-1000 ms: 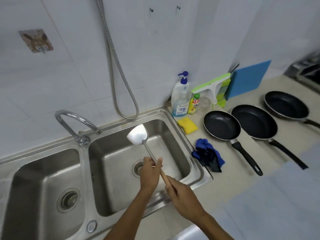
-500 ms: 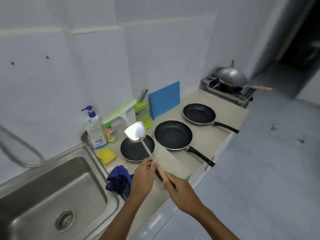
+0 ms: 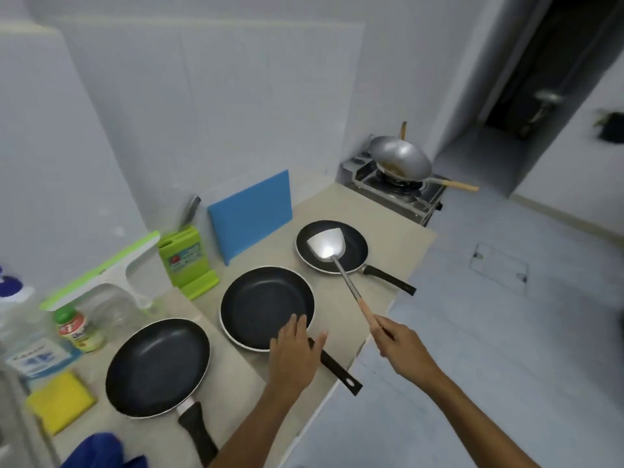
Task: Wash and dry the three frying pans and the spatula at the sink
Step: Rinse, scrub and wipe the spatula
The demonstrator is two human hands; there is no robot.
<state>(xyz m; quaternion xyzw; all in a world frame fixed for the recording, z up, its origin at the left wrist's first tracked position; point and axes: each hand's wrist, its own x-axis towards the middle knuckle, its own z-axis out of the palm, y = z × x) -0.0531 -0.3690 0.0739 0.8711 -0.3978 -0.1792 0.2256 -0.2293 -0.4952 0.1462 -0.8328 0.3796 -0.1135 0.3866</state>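
Two-handed: gripping the spatula [image 3: 347, 282] in curled right hand [image 3: 401, 346] fingers [image 3: 385, 334], spreading the empty left hand [image 3: 293, 352] over the middle frying pan [image 3: 260, 305]; risking scraping the frying pan beyond [image 3: 355, 252] with the blade.

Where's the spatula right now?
Head view, right of centre: the right hand grips the spatula by its wooden handle, blade over the far frying pan, short of the stove.

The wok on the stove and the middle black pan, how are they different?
The wok is bare grey metal; the middle pan is black inside. The wok has a wooden handle; the middle pan's is black. The wok sits on the stove; the middle pan lies on the counter. Both are round with a long handle.
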